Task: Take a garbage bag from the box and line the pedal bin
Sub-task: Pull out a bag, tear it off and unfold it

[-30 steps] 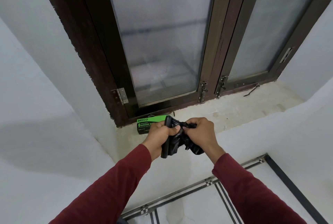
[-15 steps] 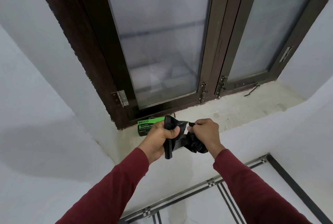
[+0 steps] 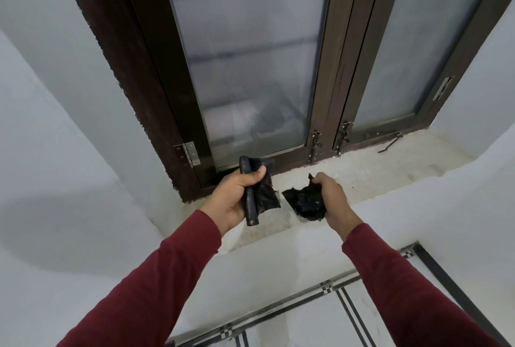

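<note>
Two hands are in view, both reaching out over a pale window sill [image 3: 370, 171] from two dark red sleeves [image 3: 156, 285]. The left hand [image 3: 237, 193] is closed around a black roll of garbage bags [image 3: 250, 199] — the roll stands nearly upright in the fist, its top end poking out above the thumb and its lower end below the palm, with a loose flap of black plastic hanging off its right side. The right hand [image 3: 331, 193] is clenched on one crumpled black garbage bag [image 3: 305, 203], bunched into a wad that spills out to the left of the fingers. The two black pieces are apart, a narrow gap of bare sill showing between them, so there is one roll and one separate bag. Both are held just above the sill, near its left end, in front of the window [image 3: 245, 67]. The window has two frosted panes in dark brown frames; two small bolt latches [image 3: 315, 146] sit at the foot of the middle uprights, one hinge [image 3: 191, 153] on the left frame and one more on the far right — and one metal stay hook [image 3: 390, 144] lies on the sill. Below, the floor [image 3: 320, 321] shows pale tiles with dark border lines.
</note>
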`<act>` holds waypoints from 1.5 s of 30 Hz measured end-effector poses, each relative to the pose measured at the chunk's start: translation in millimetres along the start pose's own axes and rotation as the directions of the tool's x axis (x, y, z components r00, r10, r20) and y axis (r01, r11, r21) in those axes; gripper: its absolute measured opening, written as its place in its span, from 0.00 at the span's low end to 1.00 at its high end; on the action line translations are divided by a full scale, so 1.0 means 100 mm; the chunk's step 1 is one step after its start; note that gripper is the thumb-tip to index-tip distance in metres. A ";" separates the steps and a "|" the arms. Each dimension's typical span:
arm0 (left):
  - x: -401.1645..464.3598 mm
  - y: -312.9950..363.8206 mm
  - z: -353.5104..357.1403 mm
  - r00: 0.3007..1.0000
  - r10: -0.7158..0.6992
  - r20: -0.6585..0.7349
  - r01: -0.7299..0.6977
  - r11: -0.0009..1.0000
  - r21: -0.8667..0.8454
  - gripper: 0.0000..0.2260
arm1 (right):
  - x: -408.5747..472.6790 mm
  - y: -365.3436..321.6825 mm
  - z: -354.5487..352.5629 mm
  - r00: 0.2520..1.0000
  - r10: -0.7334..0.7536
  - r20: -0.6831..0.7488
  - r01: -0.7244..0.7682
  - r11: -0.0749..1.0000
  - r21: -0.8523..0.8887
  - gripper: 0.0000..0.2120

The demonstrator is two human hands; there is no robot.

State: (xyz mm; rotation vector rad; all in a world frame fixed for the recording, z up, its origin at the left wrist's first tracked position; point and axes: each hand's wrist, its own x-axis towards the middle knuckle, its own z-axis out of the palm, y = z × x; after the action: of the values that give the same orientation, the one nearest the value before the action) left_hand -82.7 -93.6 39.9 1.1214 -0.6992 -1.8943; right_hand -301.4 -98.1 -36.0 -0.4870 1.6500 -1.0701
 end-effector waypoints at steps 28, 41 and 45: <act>0.19 0.05 -0.14 0.993 0.115 0.018 -0.116 0.967 0.228 0.07 | -0.08 -0.13 0.28 0.907 -0.339 0.250 0.301 0.937 0.176 0.17; 0.25 0.05 -0.21 0.984 0.179 -0.001 -0.170 0.936 0.309 0.13 | -0.45 -0.21 0.11 0.890 -0.189 0.415 0.038 0.938 0.346 0.12; 0.25 0.08 -0.22 0.968 0.249 0.008 -0.226 0.863 0.452 0.07 | -0.47 -0.20 0.05 0.870 -0.183 0.458 -0.025 0.911 0.411 0.11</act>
State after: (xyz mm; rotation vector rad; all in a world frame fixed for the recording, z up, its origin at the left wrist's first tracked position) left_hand -67.3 -120.2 25.1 1.2899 -1.2347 -1.5247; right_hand -283.5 -74.9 6.6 -0.5015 0.9334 -1.1976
